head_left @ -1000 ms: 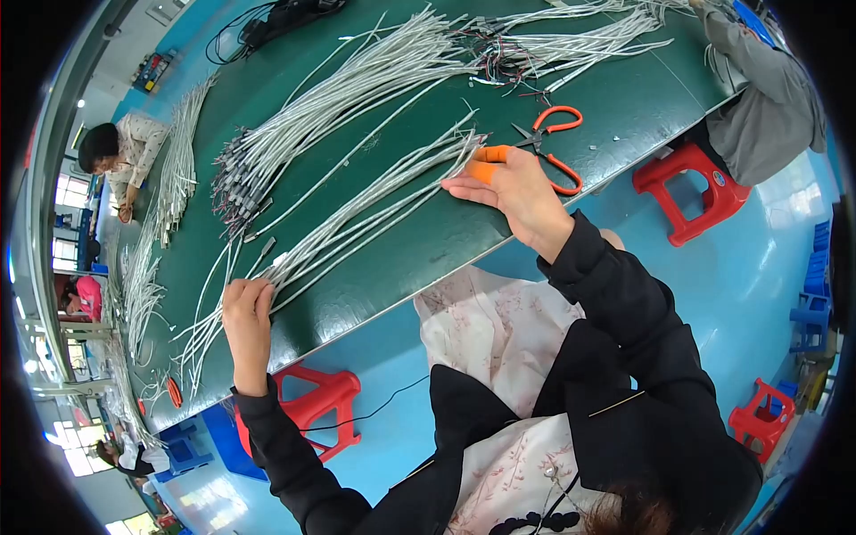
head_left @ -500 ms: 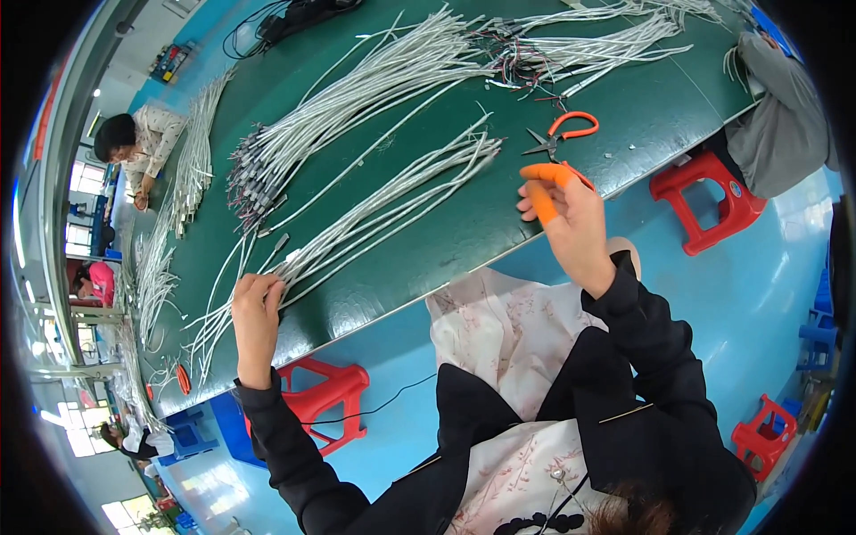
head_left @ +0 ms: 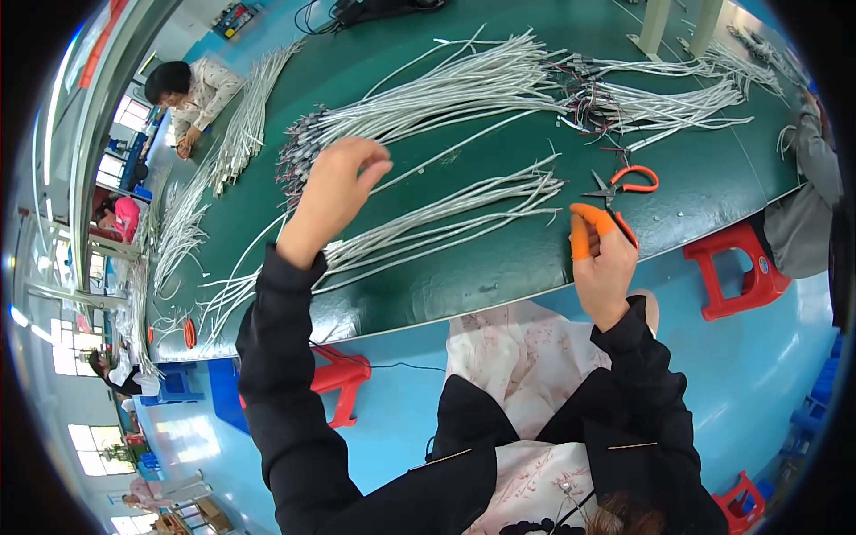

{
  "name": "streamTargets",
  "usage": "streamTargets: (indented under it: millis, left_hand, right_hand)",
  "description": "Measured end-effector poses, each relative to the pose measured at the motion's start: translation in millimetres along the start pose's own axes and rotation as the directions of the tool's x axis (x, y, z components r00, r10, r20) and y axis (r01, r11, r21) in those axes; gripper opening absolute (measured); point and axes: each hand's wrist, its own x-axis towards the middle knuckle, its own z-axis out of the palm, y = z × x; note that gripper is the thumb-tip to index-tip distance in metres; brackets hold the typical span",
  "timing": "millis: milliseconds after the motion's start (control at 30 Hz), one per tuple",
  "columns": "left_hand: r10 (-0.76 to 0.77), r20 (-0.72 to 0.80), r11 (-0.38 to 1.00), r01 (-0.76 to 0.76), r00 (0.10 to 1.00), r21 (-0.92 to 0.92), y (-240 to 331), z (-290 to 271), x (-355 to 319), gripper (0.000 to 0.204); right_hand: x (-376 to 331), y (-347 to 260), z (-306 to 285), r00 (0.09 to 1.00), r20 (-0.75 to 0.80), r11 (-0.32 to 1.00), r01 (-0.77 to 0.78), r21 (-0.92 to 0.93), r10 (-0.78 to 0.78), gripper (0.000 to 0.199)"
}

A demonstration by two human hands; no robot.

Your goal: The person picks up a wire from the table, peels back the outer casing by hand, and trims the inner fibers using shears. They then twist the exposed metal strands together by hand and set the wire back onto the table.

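Note:
My left hand (head_left: pixel 334 192) is raised over the near end of the big cable bundle (head_left: pixel 446 96), its thumb apart from its curved fingers and nothing visible in it. That bundle is white cables with dark, thin-wired ends. Below it lies a smaller bunch of white cables (head_left: pixel 446 214), partly behind my left forearm. My right hand (head_left: pixel 606 272), with orange covers on two fingers, is curled at the table's near edge; what it holds, if anything, is hidden. Just beyond it lie orange-handled scissors (head_left: pixel 637 179), blades apart, one handle loop beside my knuckles.
More white cables (head_left: pixel 259 111) lie at the left, where a co-worker (head_left: pixel 192 94) sits. Another cable pile (head_left: pixel 669 107) lies at the far right, below metal posts (head_left: pixel 655 27). Red stools (head_left: pixel 736 267) stand by the table edge. A person in grey sleeves (head_left: pixel 807 214) is at right.
My left hand has come off the smaller cable bunch and moved up and to the right, towards the big bundle. My right hand stays curled by the scissors. The whole view has shifted.

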Motion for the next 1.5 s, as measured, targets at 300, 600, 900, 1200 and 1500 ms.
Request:
streamTargets:
  millis: [300, 600, 900, 1200, 1500]
  left_hand:
    - [0.197, -0.034, 0.980, -0.197, 0.980, 0.006, -8.5, 72.5, 114.4, 0.012]
    - [0.250, -0.023, 0.924, -0.232, 0.968, 0.305, -3.1, 101.8, 131.1, 0.010]
    - [0.169, -0.069, 0.955, -0.146, 0.983, 0.257, -12.1, 73.5, 134.1, 0.006]
    - [-0.043, -0.146, 0.999, 0.046, 0.988, 0.018, 14.9, -12.7, 111.7, 0.014]
    - [-0.025, -0.378, 0.992, 0.069, 0.926, 0.102, 147.9, -78.5, -45.1, 0.011]
  right_hand:
    - [4.5, -1.9, 0.6, 0.996, -0.075, 0.997, 0.049, -0.057, -0.053, 0.019]
    - [4.9, -0.9, -0.5, 0.995, -0.057, 0.996, 0.074, -0.042, -0.076, 0.021]
    - [3.7, -0.6, 0.7, 0.993, -0.069, 0.995, 0.087, -0.042, -0.090, 0.021]
    - [3.8, 2.6, 1.9, 0.988, -0.100, 0.993, 0.120, -0.014, -0.121, 0.019]
    - [-9.7, -38.3, -35.0, 0.824, 0.478, 0.460, -0.567, 0.683, 0.305, 0.021]
